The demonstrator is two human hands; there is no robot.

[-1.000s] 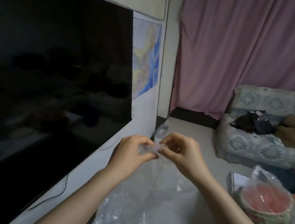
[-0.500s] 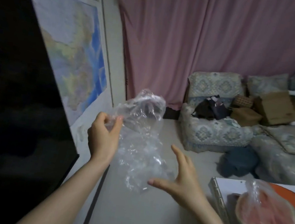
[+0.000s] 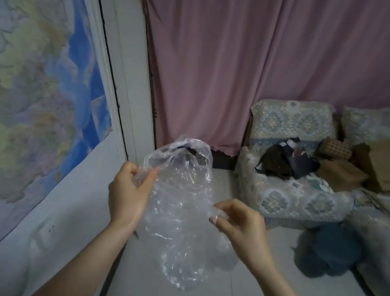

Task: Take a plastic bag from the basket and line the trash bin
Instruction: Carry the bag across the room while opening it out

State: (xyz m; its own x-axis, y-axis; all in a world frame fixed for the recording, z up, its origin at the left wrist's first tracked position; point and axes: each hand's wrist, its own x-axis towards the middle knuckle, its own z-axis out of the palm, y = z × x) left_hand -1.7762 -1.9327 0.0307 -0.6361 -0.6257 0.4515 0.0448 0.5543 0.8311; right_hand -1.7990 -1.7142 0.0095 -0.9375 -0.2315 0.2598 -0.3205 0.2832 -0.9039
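Observation:
A crinkled clear plastic bag (image 3: pixel 179 210) hangs in the air between my hands, its puffed top end up and its lower end drooping toward the floor. My left hand (image 3: pixel 129 194) pinches the bag's upper left edge between thumb and fingers. My right hand (image 3: pixel 236 223) pinches the bag's right edge, lower than the left hand. No basket or trash bin shows in this view.
A map poster (image 3: pixel 33 74) covers the wall on the left. Pink curtains (image 3: pixel 261 57) hang straight ahead. A patterned sofa (image 3: pixel 288 198) at right carries a black bag (image 3: pixel 283 163) and cardboard boxes (image 3: pixel 388 164). A dark blue bundle (image 3: pixel 331 250) lies on the grey floor (image 3: pixel 281 293).
The view swung right, away from the black screen. My left hand lifted the bag; my right hand, open half a second ago, has closed on the bag's right edge.

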